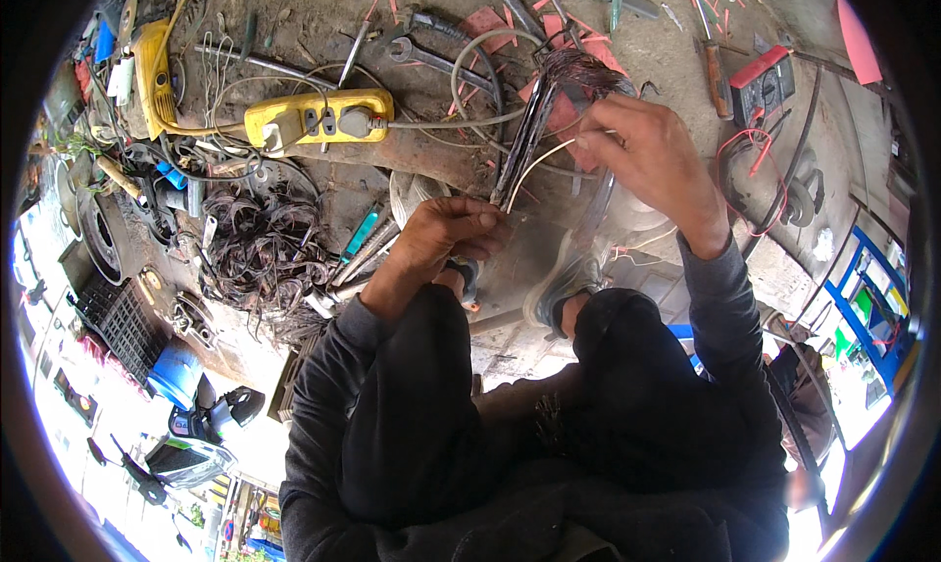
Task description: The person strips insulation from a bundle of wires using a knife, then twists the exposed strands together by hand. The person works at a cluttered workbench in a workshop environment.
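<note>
position: from where i stand, the pale cord (535, 172) bows gently between the two hands, just beside the narrow lower end of a dark bundle of wires (530, 121). the bundle slants over the floor (652, 43), its frayed end toward the floor's far edge. i cannot tell what supports it.

right hand (647, 150): thumb and forefinger together, clamped on the upper end of the cord.

left hand (446, 234): thumb and forefinger nearly together at the bundle's narrow end; whether they grip cord, bundle or both, i cannot tell.

procedure, in my judgement:

1. brace the narrow end with the left fingers, so that a pull on the cord does not shift the wires.
2. guide the cord with the right hand, with light, even tension; a sideways jerk could kink it or spread the strands.
3. mind the grey cable (436, 125) at the right end of the yellow extension socket (321, 118); it passes close to the bundle and could snag a slack loop.

caution: give the cord room from the open-ended spanner (441, 60) toward the floor's far edge, and from the wooden-handled tool (718, 87) and multimeter (767, 87) toward its right edge.
</note>
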Demonstrator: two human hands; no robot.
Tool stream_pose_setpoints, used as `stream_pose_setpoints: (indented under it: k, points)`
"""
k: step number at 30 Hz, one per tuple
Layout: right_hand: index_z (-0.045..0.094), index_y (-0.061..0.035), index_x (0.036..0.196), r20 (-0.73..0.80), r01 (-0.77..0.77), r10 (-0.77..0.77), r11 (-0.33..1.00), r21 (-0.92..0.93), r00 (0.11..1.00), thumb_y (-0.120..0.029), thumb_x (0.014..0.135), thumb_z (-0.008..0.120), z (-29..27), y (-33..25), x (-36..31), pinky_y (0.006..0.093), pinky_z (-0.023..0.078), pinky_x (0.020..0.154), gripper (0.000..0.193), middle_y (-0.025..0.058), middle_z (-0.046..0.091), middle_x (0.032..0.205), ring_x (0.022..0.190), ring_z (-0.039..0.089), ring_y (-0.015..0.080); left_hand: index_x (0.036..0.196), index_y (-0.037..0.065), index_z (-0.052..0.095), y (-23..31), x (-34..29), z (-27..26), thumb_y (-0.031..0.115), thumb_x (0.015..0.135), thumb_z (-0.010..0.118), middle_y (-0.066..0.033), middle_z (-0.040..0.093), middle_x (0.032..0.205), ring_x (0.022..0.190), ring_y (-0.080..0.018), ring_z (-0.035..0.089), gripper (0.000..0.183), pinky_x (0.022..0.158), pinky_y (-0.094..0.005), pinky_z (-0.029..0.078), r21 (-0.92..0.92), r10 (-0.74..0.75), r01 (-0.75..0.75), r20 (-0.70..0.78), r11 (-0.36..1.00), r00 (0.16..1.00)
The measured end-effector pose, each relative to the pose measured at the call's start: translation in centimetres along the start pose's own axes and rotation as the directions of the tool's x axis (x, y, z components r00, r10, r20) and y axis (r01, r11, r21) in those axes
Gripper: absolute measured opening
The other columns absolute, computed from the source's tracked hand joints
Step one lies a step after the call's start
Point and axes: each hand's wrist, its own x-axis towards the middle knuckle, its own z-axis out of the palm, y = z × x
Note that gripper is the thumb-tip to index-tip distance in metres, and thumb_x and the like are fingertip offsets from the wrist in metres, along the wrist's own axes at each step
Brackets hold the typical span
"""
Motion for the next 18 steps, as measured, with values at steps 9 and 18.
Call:
stream_pose_setpoints:
  k: [9,18]
  points:
    - [0.063,-0.0054,0.084,-0.023,0.006,-0.006,1.000,-0.013,1.000,-0.017,0.091,0.066,0.2,0.1,0.1,0.0423,0.050,0.064,0.014,0.0090,0.060,0.074,0.069,0.064,0.0319,0.107,0.000,0.073,-0.5,0.6,0.3,0.022,0.093,0.076,-0.0105,0.076,0.093,0.073,-0.0159,0.072,0.025,0.068,-0.0288,0.059,0.035,-0.021,0.022,-0.010,0.999,1.000]
    - [0.064,-0.0064,0.085,-0.001,-0.043,0.043,0.999,-0.001,0.999,-0.018,0.090,0.066,0.4,0.2,0.1,0.0431,0.051,0.065,0.013,0.0100,0.062,0.078,0.073,0.065,0.0339,0.102,-0.003,0.072,-0.7,1.4,0.7,0.019,0.095,0.072,-0.0146,0.076,0.091,0.072,-0.0189,0.072,0.023,0.067,-0.0290,0.057,0.078,0.027,-0.024,-0.040,0.997,0.999]
